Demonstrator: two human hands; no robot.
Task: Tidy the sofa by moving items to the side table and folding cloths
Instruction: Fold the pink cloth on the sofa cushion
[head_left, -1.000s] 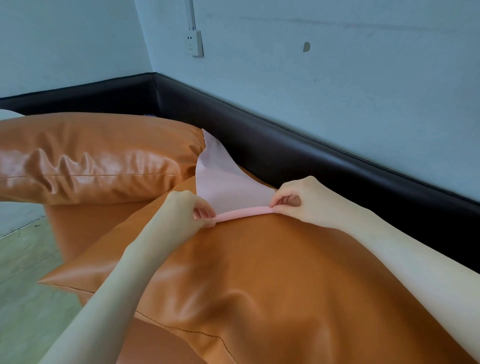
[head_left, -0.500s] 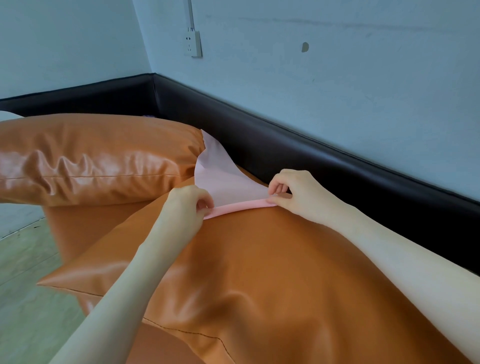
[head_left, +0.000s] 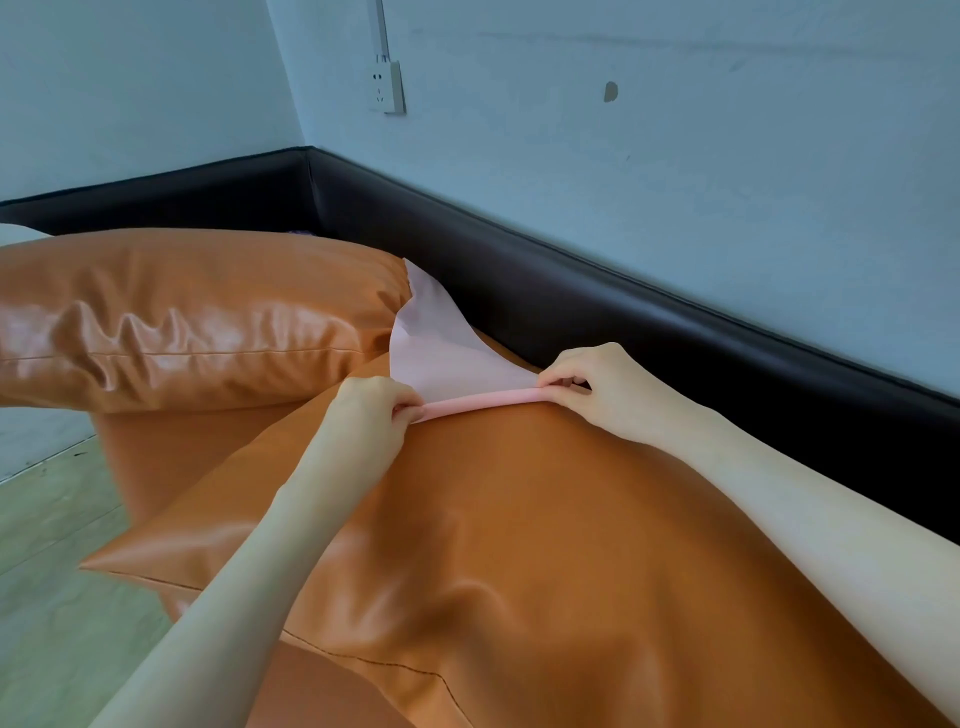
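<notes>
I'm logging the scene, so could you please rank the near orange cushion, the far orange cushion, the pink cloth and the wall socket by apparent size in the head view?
1. Near orange cushion, though nearness inflates it.
2. Far orange cushion.
3. Pink cloth, partly hidden.
4. Wall socket.

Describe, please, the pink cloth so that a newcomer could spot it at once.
Start at the black padded rail along the blue wall; below it lie two orange cushions. The pink cloth sits between them, its near edge rolled and pinched by the left hand and right hand: the only pale pink thing there.
</notes>
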